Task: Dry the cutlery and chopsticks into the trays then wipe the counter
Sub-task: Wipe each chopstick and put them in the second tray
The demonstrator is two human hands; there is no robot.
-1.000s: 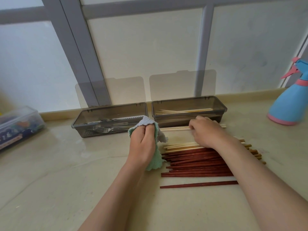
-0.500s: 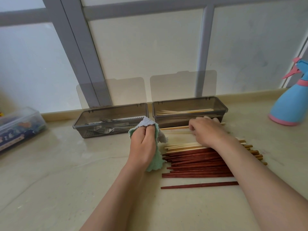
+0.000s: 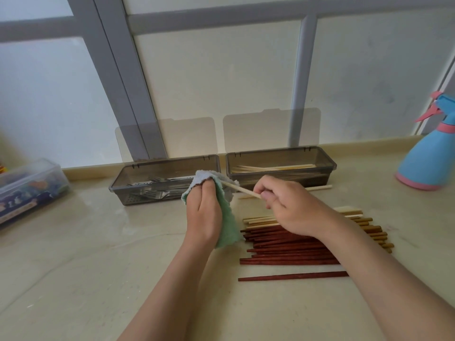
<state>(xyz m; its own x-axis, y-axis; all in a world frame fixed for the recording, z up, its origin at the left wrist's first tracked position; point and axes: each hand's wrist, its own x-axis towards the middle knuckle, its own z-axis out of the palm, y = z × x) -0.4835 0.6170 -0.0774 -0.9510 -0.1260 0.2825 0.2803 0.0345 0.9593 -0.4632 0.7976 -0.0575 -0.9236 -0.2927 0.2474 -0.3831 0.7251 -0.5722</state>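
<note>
My left hand (image 3: 203,212) grips a green and grey cloth (image 3: 227,226) in front of the two trays. My right hand (image 3: 293,207) pinches a pale chopstick (image 3: 242,190) whose tip reaches into the cloth. Another pale chopstick (image 3: 317,187) lies on the counter in front of the right tray. Below my right hand lies a pile of dark red chopsticks (image 3: 290,252) with several pale and brown ones (image 3: 366,223) at its far side. The left tray (image 3: 118,187) holds forks (image 3: 157,179). The right tray (image 3: 331,164) holds pale chopsticks (image 3: 275,167).
A blue and pink spray bottle (image 3: 428,153) stands at the right edge of the beige counter (image 3: 98,267). A clear plastic box (image 3: 29,185) with colourful contents sits at the far left. Both tray lids lean up against the frosted window (image 3: 216,82).
My right hand has lifted a pale chopstick off the counter and brought its tip to the cloth in my left hand. The left hand has stayed in place.
</note>
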